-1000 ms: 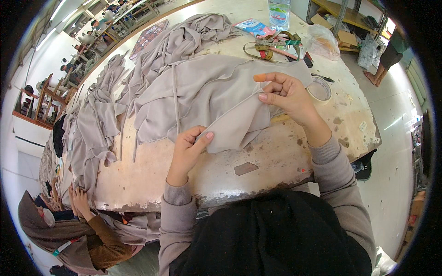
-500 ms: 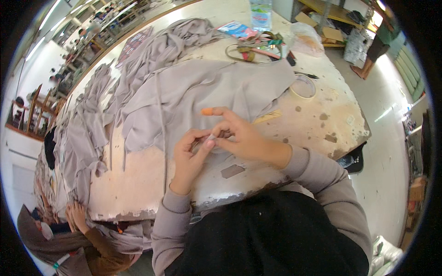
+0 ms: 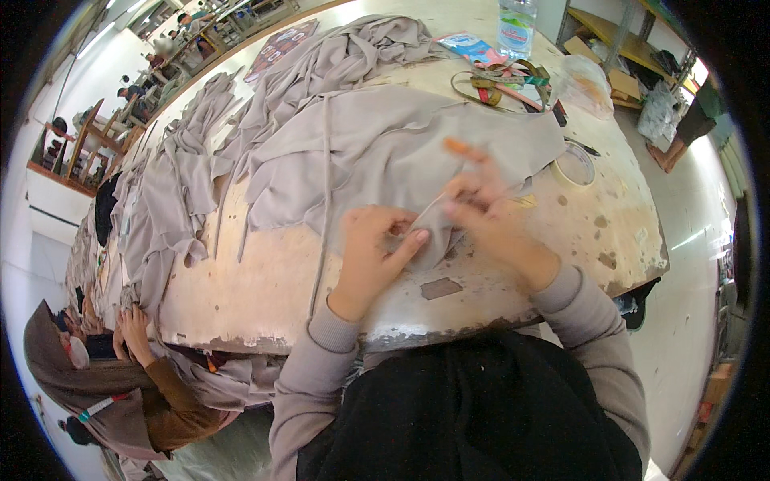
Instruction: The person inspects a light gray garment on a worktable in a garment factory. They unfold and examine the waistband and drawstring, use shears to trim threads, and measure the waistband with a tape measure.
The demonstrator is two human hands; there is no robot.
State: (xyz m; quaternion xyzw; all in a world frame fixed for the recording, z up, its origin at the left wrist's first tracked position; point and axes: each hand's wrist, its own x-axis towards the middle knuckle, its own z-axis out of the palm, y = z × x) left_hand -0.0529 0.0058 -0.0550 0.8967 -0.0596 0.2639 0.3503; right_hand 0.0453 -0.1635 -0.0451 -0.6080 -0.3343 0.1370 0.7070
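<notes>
So the left hand (image 3: 370, 250) had thumb and fingers pinched on the edge of the grey cloth (image 3: 435, 244), over the table's near side. Half a second earlier both hands were bunched together; now they'd parted, which I'd read as opening up a stretch of edge to work along. The right hand (image 3: 499, 220) was angled in, index finger poking out, too blurred to tell if it gripped. Beyond: tape roll (image 3: 590, 171), measuring tape (image 3: 488, 97), bottle (image 3: 516, 34).
</notes>
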